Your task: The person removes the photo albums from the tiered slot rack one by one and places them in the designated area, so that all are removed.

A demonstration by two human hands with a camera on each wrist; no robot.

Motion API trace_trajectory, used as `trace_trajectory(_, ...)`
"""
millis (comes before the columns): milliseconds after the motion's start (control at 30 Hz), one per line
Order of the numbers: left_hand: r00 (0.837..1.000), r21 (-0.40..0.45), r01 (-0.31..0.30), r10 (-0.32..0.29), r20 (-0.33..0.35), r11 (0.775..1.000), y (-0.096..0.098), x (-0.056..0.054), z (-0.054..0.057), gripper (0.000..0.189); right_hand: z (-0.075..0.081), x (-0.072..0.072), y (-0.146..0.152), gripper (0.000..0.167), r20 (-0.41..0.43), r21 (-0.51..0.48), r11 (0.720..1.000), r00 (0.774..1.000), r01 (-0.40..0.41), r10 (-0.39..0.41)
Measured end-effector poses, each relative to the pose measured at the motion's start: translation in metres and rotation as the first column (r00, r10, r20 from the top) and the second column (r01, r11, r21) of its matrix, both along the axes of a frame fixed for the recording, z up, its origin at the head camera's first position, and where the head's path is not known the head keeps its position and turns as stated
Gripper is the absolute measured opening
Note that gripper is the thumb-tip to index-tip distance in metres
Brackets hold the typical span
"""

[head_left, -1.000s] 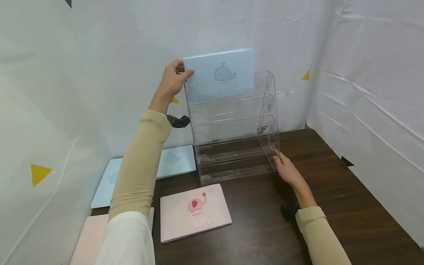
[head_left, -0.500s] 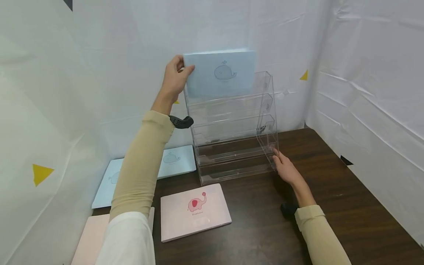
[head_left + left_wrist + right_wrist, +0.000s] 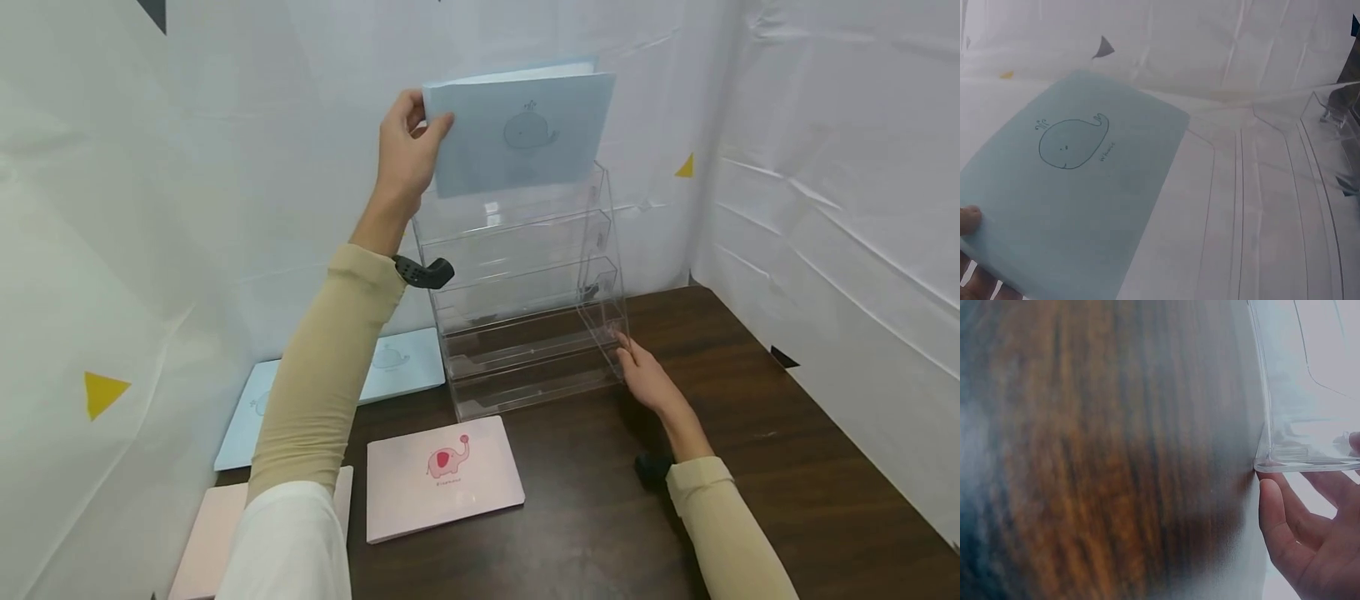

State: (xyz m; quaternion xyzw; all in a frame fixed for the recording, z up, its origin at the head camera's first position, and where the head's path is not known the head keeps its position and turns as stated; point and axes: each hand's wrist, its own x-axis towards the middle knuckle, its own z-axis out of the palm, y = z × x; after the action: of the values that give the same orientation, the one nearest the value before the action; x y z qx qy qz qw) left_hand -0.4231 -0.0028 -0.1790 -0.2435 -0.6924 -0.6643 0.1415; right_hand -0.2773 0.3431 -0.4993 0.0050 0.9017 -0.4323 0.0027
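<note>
My left hand point(image 3: 408, 150) pinches a light blue booklet point(image 3: 487, 146) with a whale drawing by its left edge, thumb on the front cover. The booklet stands tilted above the top tier of a clear display rack point(image 3: 525, 237), its top edge slightly parted to show white inside. In the left wrist view the whale cover point(image 3: 1079, 194) fills the left side, with the rack's thin edges to its right. My right hand point(image 3: 647, 379) holds the lower right side of the rack; in the right wrist view its fingers point(image 3: 1288, 540) are at the clear panel's edge.
A pink elephant booklet point(image 3: 442, 492) lies before the rack on the dark wooden table point(image 3: 600, 500). Two blue booklets, one point(image 3: 405, 362) beside the rack, and pink ones point(image 3: 213, 533) lie at left, partly behind my left arm. White sheeting point(image 3: 300, 125) encloses the table.
My left hand has raised the blue booklet up out of the rack's top tier, tilting it and moving it slightly right. My right hand has stayed at the rack's side.
</note>
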Motion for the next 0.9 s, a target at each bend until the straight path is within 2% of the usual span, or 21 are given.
trace_trajectory(100,1.0,0.025,0.011,-0.011,-0.026,1.0,0.0,0.009,0.003,0.026,0.0,-0.004,-0.002,0.059,-0.003,0.0,1.0,1.0,-0.006,0.006)
trace_trajectory(200,0.997,0.043,0.03,-0.027,-0.067,0.999,-0.001,0.02,0.001,0.024,-0.001,-0.007,-0.004,0.059,-0.005,0.005,1.0,1.0,-0.007,0.007)
trace_trajectory(400,0.993,0.094,0.083,-0.074,-0.095,0.992,-0.007,0.05,-0.009,0.017,-0.001,-0.012,-0.006,0.059,-0.001,0.01,1.0,1.0,-0.023,0.023)
trace_trajectory(500,0.989,0.122,0.125,-0.114,-0.095,0.985,-0.01,0.067,-0.018,0.017,0.001,-0.014,-0.005,0.06,-0.003,0.012,1.0,1.0,-0.022,0.022)
trace_trajectory(600,0.985,0.152,0.168,-0.161,-0.055,0.974,-0.013,0.083,-0.035,0.02,0.004,-0.014,-0.004,0.06,0.0,0.017,1.0,1.0,-0.015,0.015)
trace_trajectory(700,0.979,0.171,0.196,-0.203,0.026,0.966,-0.015,0.097,-0.06,0.023,0.007,-0.012,-0.003,0.059,0.01,0.02,1.0,1.0,-0.014,0.013)
trace_trajectory(800,0.962,0.191,0.21,-0.238,0.137,0.959,-0.016,0.107,-0.086,0.025,0.009,-0.011,0.0,0.06,0.016,0.009,1.0,0.999,-0.028,0.028)
trace_trajectory(900,0.942,0.181,0.211,-0.249,0.224,0.96,-0.016,0.112,-0.109,0.027,0.012,-0.008,0.004,0.065,0.042,-0.037,0.998,0.997,-0.057,0.059)
